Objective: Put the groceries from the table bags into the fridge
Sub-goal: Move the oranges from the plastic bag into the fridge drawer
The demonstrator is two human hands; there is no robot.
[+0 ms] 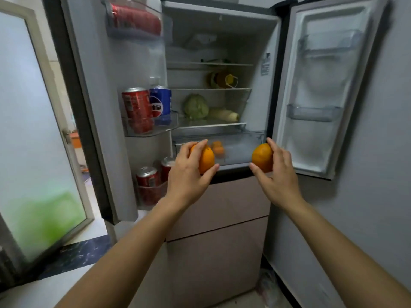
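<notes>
The fridge stands in front of me with both upper doors swung open. My left hand grips an orange just in front of the clear bottom drawer. My right hand grips a second orange at the drawer's right end. Two more oranges lie inside that drawer, at its left. Both held oranges hang outside the fridge, level with the drawer front.
A cabbage and a pale long vegetable lie on the shelf above the drawer. Soda cans fill the left door's racks. The right door's racks hold nothing. Closed pink drawers sit below. A glass door stands at left.
</notes>
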